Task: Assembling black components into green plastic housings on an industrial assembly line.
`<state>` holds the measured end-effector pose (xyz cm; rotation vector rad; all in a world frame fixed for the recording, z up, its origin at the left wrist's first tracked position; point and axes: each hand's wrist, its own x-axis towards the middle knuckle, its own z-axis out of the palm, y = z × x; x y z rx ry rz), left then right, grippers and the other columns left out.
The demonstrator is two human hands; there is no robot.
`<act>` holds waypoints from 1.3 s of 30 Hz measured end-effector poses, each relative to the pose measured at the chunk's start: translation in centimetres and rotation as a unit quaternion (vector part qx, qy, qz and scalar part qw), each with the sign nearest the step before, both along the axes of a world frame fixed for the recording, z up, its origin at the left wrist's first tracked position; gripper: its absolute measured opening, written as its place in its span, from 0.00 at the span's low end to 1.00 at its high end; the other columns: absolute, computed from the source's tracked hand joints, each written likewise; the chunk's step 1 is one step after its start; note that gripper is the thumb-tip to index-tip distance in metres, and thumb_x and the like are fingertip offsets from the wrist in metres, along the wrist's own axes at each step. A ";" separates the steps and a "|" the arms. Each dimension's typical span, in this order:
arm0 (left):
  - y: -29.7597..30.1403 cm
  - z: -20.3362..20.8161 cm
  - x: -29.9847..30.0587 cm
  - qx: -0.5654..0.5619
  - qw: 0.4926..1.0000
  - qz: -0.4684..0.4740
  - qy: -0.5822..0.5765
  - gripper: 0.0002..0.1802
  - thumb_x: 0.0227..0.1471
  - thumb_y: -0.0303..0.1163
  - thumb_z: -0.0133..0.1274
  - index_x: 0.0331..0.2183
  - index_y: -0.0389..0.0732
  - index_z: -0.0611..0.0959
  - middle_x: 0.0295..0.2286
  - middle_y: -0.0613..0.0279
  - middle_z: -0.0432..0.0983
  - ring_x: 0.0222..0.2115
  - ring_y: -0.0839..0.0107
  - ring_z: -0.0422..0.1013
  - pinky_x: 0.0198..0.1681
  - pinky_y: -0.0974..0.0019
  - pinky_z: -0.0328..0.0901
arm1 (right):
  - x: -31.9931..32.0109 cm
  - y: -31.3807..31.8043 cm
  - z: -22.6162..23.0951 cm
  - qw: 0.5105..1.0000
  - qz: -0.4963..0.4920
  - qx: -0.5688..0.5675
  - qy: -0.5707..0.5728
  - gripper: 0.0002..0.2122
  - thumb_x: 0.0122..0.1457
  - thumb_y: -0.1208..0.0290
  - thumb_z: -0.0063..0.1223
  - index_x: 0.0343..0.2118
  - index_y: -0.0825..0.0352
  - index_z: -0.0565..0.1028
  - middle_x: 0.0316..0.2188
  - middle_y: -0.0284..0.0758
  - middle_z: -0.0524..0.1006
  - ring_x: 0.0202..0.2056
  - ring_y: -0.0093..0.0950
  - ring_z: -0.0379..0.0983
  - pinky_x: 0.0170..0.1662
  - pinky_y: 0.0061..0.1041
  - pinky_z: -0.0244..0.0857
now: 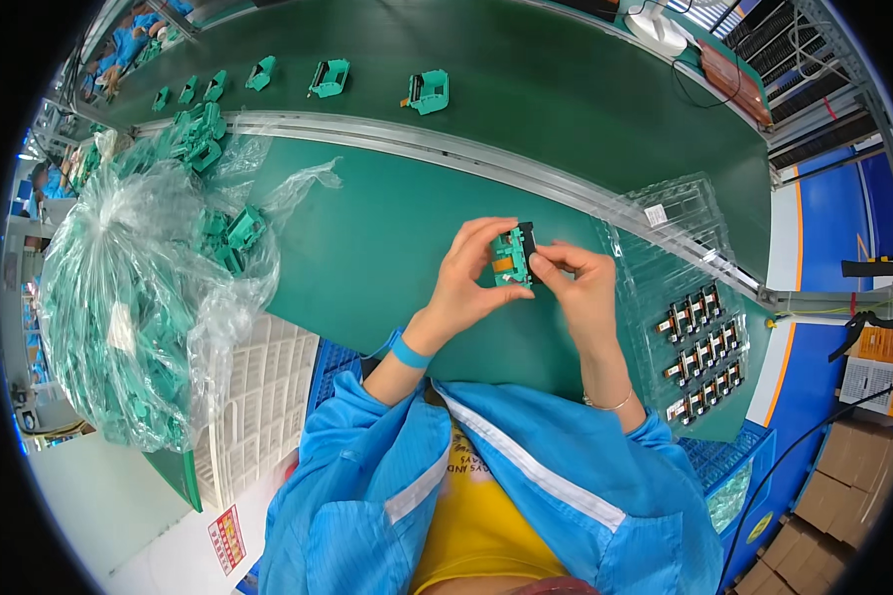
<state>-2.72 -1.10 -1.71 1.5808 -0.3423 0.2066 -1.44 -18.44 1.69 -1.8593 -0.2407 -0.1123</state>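
Over the green work surface, my left hand [463, 273] grips a small green plastic housing [504, 260] between thumb and fingers. Along the housing's right side runs a black strip-like part [527, 248], and an orange-brown patch shows on the green face. The thumb and fingertips of my right hand [582, 283] are closed on that black part, touching its right edge. Whether it is fully seated in the housing I cannot tell. A blue band [408, 351] circles my left wrist.
At left, a big clear plastic bag [119, 288] bulges with green housings. Beyond a metal rail [417, 149], several green housings [428, 91] stand on a dark green belt [566, 89]. A clear tray [655, 258] at right holds rows of small black parts [702, 347].
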 end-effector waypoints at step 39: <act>25.3 -1.3 13.2 0.450 0.852 0.268 -0.014 0.22 0.48 0.26 0.58 0.47 0.36 0.79 0.49 0.44 0.73 0.50 0.45 0.68 0.55 0.55 0.64 | 4.9 -3.2 0.0 0.902 -0.094 -0.397 -0.138 0.10 0.59 0.71 0.55 0.41 0.67 0.80 0.36 0.38 0.81 0.37 0.37 0.78 0.51 0.38 0.67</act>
